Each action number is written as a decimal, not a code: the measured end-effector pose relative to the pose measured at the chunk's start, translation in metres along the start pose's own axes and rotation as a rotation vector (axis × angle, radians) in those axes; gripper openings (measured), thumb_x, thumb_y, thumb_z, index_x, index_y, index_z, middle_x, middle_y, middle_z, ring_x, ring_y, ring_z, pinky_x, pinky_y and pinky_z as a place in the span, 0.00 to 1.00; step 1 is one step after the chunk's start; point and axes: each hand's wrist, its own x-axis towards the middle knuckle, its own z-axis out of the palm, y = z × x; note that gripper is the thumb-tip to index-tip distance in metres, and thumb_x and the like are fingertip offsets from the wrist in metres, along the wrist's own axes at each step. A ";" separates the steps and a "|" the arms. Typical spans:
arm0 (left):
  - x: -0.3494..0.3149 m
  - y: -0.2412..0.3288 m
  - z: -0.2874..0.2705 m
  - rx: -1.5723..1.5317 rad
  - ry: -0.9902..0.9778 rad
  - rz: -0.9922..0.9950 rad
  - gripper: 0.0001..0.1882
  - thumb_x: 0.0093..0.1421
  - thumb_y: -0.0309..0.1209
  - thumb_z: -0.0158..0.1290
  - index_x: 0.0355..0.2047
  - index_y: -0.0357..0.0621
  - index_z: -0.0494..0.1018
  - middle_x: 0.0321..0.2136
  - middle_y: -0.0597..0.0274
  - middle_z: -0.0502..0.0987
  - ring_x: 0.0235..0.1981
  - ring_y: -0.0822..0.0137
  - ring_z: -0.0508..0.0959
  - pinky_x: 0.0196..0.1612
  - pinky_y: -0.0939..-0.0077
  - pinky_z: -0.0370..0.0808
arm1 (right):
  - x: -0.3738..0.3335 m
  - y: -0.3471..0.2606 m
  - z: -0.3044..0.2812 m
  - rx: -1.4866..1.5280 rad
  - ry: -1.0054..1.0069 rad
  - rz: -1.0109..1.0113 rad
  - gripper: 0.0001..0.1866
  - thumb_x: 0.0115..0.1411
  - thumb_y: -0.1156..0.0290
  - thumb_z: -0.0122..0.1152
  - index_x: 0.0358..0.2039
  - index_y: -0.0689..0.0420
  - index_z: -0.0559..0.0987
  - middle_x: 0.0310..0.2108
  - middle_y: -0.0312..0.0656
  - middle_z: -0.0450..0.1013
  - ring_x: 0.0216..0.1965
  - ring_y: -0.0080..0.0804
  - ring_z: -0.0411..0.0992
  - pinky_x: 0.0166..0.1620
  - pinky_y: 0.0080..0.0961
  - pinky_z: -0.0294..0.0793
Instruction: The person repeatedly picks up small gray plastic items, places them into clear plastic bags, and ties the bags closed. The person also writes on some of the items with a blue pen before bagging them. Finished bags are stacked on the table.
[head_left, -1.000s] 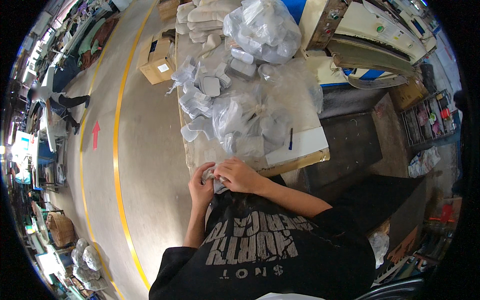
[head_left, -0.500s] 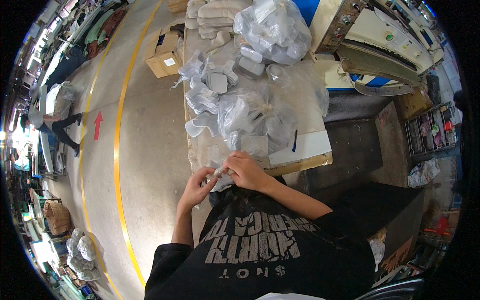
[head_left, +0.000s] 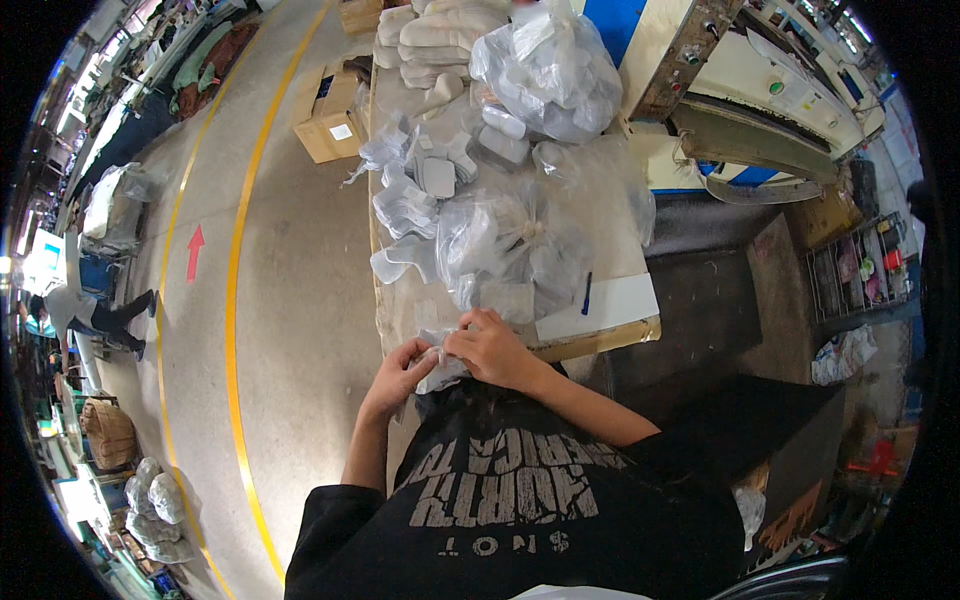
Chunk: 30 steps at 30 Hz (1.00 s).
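Note:
At the near edge of the worktable (head_left: 405,318), a crumpled clear plastic bag (head_left: 444,376) is pinched between both hands, close to my body. My left hand (head_left: 398,375) grips it from the left with bent fingers. From the right, my right hand (head_left: 488,350) closes its fingers on the same plastic; the fingertips partly hide each other. Just beyond the hands lies a tied clear bag (head_left: 535,232) with pale pieces inside. Stacks of light grey shaped pieces (head_left: 405,205) sit left of that bag.
A larger filled plastic bag (head_left: 552,75) and beige padded pieces (head_left: 440,35) occupy the table's far end. A blue pen (head_left: 587,294) rests by a white sheet (head_left: 615,305) at right. A cardboard box (head_left: 325,120) stands left; a machine (head_left: 760,110) stands right. Someone walks at far left.
The twisted plastic that showed between my fingers now looks looser and more spread below them. My right hand has shifted slightly. At far left, the walking person's legs have moved.

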 end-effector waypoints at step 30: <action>-0.002 0.007 0.012 -0.259 0.234 -0.037 0.13 0.70 0.38 0.57 0.39 0.41 0.81 0.20 0.77 0.71 0.19 0.83 0.64 0.22 0.83 0.57 | 0.013 -0.015 0.005 -0.135 0.076 0.002 0.11 0.61 0.63 0.64 0.41 0.52 0.77 0.43 0.41 0.71 0.48 0.42 0.70 0.54 0.42 0.64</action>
